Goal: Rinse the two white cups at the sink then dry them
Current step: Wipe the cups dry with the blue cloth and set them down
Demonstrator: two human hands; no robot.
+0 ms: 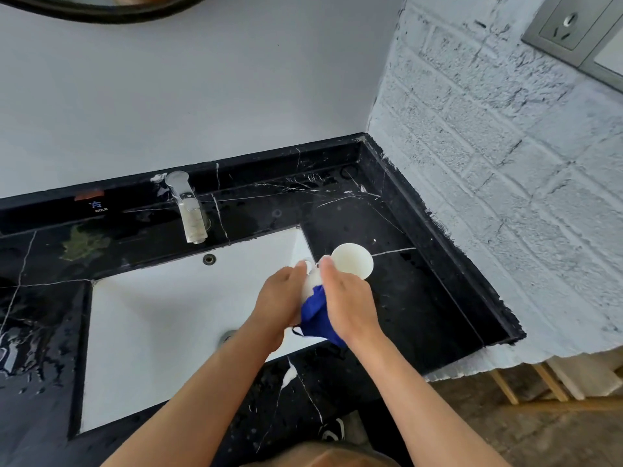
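Bright, even daylight, you've got no harsh shadows. Wet black countertop [397, 298] throws glare streaks, mostly far left. Wide-angle bends wall lines at edges. Fingertips slightly motion-blurred, faucet [188, 210] bit soft.

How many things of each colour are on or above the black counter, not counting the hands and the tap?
White: 2, the round white cup on the black marble counter and the white handled cup held in the hands
Blue: 1, the blue cloth
Total: 3
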